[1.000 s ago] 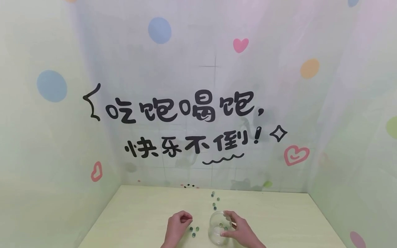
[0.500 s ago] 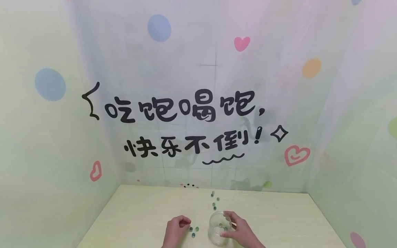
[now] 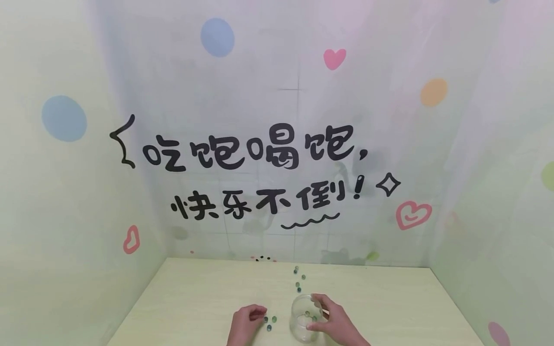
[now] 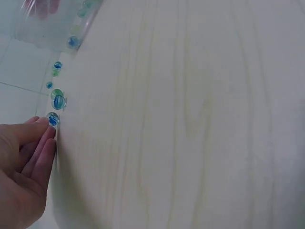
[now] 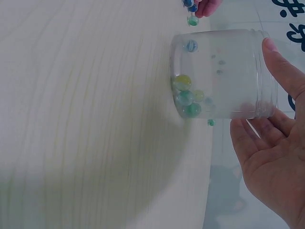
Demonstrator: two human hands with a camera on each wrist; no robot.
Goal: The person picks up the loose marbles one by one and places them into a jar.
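Left hand has dropped a bit; thumb and fingertips, nearly together, now meet a marble on the table. Probably mid-pickup; can't tell if it's gripped. Right hand unchanged, thumb and fingers round the clear jar near its mouth. Marbles inside hard to count through the wall. Both forearms cut off in head view.

Even, diffuse light pales the table in my head view, with a pinkish sheen high on the wall. Both wrist views are dimmer and cooler: soft-edged shadow lies beside my left hand and below the hazy jar.
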